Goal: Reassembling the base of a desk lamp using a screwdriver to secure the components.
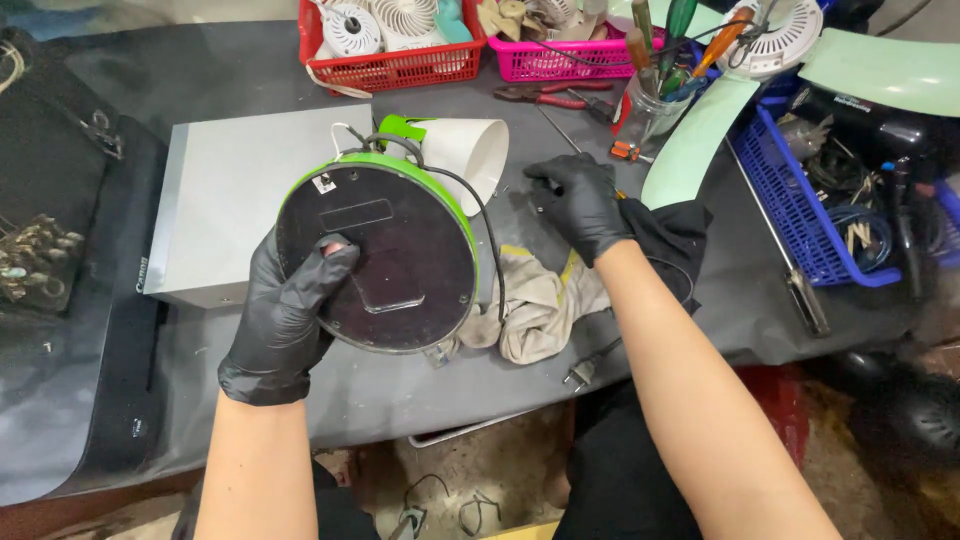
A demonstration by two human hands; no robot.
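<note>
While the left hand (pixel 285 320), in a black glove, grips the round dark base (pixel 385 258) of a green-rimmed appliance and tilts its underside up toward the camera, the thumb presses on the flat bottom plate and the fingers wrap behind the rim. Just behind that base, a white cone-shaped part (pixel 468 155) points away from it, and a black cord (pixel 488 240) loops from the top of the base down its right side. To the left of the base and partly under it lies a flat grey metal box (pixel 225 195). Just right of the base, a crumpled beige rag (pixel 535 305) lies on the grey table (pixel 700 290). Beyond the rag, the right hand (pixel 580 200), also gloved in black, rests with curled fingers on the tabletop; whether it pinches anything small cannot be told. Farther behind the base stand a red basket (pixel 390 65) and a pink basket (pixel 560 60) of parts.
</note>
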